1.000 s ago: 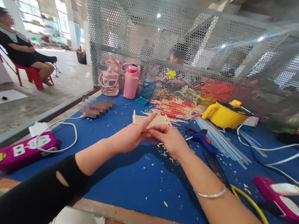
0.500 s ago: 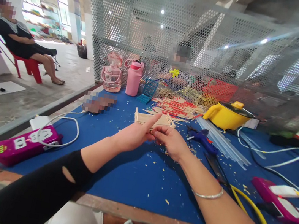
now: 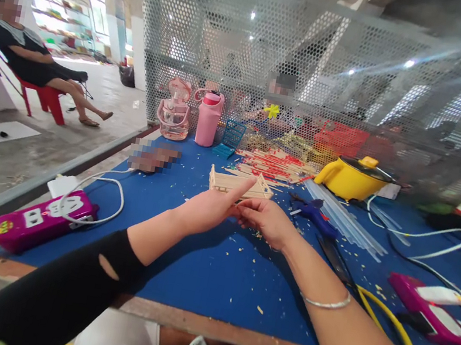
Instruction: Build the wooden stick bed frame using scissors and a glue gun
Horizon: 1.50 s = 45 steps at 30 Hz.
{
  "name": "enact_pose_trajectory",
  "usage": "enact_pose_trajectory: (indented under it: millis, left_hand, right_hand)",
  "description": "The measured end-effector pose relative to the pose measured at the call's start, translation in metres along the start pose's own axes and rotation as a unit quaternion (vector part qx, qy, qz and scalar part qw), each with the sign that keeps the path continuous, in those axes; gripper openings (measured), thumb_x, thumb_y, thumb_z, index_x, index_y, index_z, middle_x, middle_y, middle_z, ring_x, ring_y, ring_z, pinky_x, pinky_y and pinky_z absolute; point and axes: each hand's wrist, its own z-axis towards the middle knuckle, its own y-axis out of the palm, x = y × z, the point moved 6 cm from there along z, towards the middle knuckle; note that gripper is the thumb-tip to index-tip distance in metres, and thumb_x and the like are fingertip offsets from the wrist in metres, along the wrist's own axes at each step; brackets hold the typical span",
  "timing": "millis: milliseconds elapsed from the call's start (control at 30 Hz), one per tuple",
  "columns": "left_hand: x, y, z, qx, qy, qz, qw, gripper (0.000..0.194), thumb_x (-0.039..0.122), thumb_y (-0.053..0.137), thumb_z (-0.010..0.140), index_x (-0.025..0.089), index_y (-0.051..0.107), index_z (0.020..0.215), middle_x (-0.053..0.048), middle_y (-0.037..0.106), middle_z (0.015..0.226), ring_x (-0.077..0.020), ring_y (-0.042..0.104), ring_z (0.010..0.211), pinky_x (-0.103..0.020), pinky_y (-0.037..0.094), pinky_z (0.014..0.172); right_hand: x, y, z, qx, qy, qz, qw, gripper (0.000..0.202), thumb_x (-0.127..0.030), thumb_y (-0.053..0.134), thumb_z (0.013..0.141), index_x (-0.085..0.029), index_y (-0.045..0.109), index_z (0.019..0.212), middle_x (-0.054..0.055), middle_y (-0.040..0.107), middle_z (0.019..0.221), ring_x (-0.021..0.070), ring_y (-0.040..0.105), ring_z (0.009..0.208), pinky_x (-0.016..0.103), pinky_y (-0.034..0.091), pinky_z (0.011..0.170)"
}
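A small pale wooden model built of thin sticks point(image 3: 222, 182), like a little bed with raised ends, sits just beyond my hands. My left hand point(image 3: 208, 209) grips its near side, thumb stretched up across it and the other fingers mostly hidden below. Beside it, my right hand point(image 3: 269, 221) is closed in a pinch at the near edge, touching the left fingers. Whatever lies between those pinched fingertips is hidden. Right of the hands is a blue glue gun point(image 3: 316, 214), and behind the model a pile of red and plain wooden sticks point(image 3: 276, 166).
Clear glue sticks point(image 3: 346, 223) lie near a yellow pot point(image 3: 352, 179). Purple power strips point(image 3: 46, 220) with cables flank the blue tabletop point(image 3: 210, 288). Pink bottles point(image 3: 208, 121) and a blue stand point(image 3: 231, 137) are before a perforated metal screen point(image 3: 237, 31). A person point(image 3: 24, 53) sits at left.
The right fingertips have shifted slightly against the left hand. The view has moved a little. The seated person's one foot is now raised forward.
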Motion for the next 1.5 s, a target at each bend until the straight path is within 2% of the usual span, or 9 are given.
enact_pose_trajectory:
  millis: [133, 267, 400, 500, 600, 667, 733, 933, 1500]
  left_hand:
    - [0.005, -0.008, -0.002, -0.004, -0.010, 0.064, 0.998, 0.072, 0.031, 0.052, 0.088, 0.023, 0.013, 0.149, -0.005, 0.072, 0.084, -0.0196, 0.068, 0.069, -0.024, 0.045, 0.061]
    - [0.005, -0.017, -0.004, 0.065, 0.019, 0.041, 0.997, 0.068, 0.031, 0.056, 0.087, 0.023, 0.023, 0.145, 0.000, 0.068, 0.080, -0.0144, 0.064, 0.066, -0.021, 0.044, 0.060]
    - [-0.011, -0.023, -0.005, 0.157, 0.012, -0.021, 0.987, 0.079, 0.039, 0.061, 0.082, 0.020, 0.019, 0.146, 0.001, 0.063, 0.079, -0.0131, 0.058, 0.066, -0.023, 0.046, 0.064]
    - [-0.031, -0.029, -0.004, 0.201, -0.028, -0.009, 0.979, 0.091, 0.044, 0.072, 0.070, 0.018, 0.027, 0.144, -0.008, 0.060, 0.105, -0.0223, 0.056, 0.095, -0.035, 0.047, 0.086]
    - [-0.050, -0.023, 0.000, 0.129, -0.075, 0.007, 0.989, 0.081, 0.040, 0.077, 0.063, 0.016, 0.046, 0.134, -0.012, 0.055, 0.115, -0.0284, 0.051, 0.107, -0.041, 0.042, 0.095]
    - [-0.059, -0.014, 0.001, 0.069, -0.100, -0.023, 0.992, 0.074, 0.038, 0.075, 0.064, 0.014, 0.052, 0.130, -0.012, 0.058, 0.107, -0.0269, 0.056, 0.099, -0.039, 0.045, 0.089]
    - [-0.062, -0.008, 0.002, 0.041, -0.109, -0.057, 0.992, 0.070, 0.036, 0.072, 0.067, 0.011, 0.052, 0.129, -0.010, 0.062, 0.097, -0.0237, 0.059, 0.087, -0.036, 0.047, 0.082]
    - [-0.064, -0.002, 0.005, 0.051, -0.120, -0.088, 0.988, 0.056, 0.030, 0.065, 0.073, 0.010, 0.055, 0.125, -0.005, 0.064, 0.080, -0.0170, 0.058, 0.071, -0.029, 0.046, 0.071]
    - [-0.066, -0.002, 0.005, 0.069, -0.098, -0.075, 0.990, 0.050, 0.029, 0.066, 0.073, 0.013, 0.058, 0.120, -0.004, 0.064, 0.081, -0.0181, 0.058, 0.073, -0.029, 0.044, 0.069]
  right_hand:
    - [0.001, 0.002, -0.009, -0.050, 0.040, 0.013, 0.998, 0.032, -0.040, 0.080, 0.060, -0.013, 0.066, 0.072, 0.000, 0.063, 0.061, 0.0079, 0.055, 0.053, 0.021, 0.046, 0.054]
    - [0.000, 0.008, -0.013, -0.065, 0.042, 0.027, 0.997, 0.036, -0.043, 0.078, 0.059, -0.015, 0.065, 0.076, -0.001, 0.059, 0.063, 0.0080, 0.053, 0.054, 0.023, 0.046, 0.053]
    - [-0.004, 0.000, -0.004, 0.027, -0.008, -0.007, 1.000, 0.032, -0.046, 0.071, 0.064, -0.016, 0.063, 0.073, -0.002, 0.057, 0.061, 0.0077, 0.049, 0.050, 0.022, 0.042, 0.048]
    - [-0.010, -0.013, 0.002, 0.148, -0.059, -0.071, 0.985, 0.023, -0.041, 0.067, 0.069, -0.018, 0.064, 0.073, -0.006, 0.053, 0.052, 0.0063, 0.039, 0.043, 0.021, 0.032, 0.043]
    - [-0.012, -0.019, 0.005, 0.226, -0.086, -0.142, 0.960, 0.016, -0.033, 0.067, 0.069, -0.018, 0.070, 0.071, -0.006, 0.051, 0.044, 0.0079, 0.040, 0.041, 0.023, 0.031, 0.045]
    - [-0.011, -0.018, 0.007, 0.251, -0.093, -0.178, 0.947, 0.015, -0.032, 0.066, 0.069, -0.018, 0.072, 0.069, -0.005, 0.051, 0.041, 0.0095, 0.042, 0.040, 0.024, 0.032, 0.047]
    - [-0.008, -0.016, 0.009, 0.268, -0.097, -0.203, 0.937, 0.017, -0.033, 0.064, 0.071, -0.018, 0.074, 0.071, -0.005, 0.052, 0.041, 0.0105, 0.043, 0.040, 0.025, 0.033, 0.048]
    - [-0.001, -0.012, 0.018, 0.288, -0.113, -0.240, 0.920, 0.028, -0.038, 0.058, 0.076, -0.019, 0.076, 0.083, -0.003, 0.056, 0.046, 0.0117, 0.048, 0.043, 0.025, 0.038, 0.051]
    - [-0.003, -0.007, 0.022, 0.270, -0.142, -0.289, 0.907, 0.033, -0.041, 0.056, 0.079, -0.017, 0.076, 0.088, -0.001, 0.061, 0.050, 0.0138, 0.052, 0.048, 0.025, 0.038, 0.052]
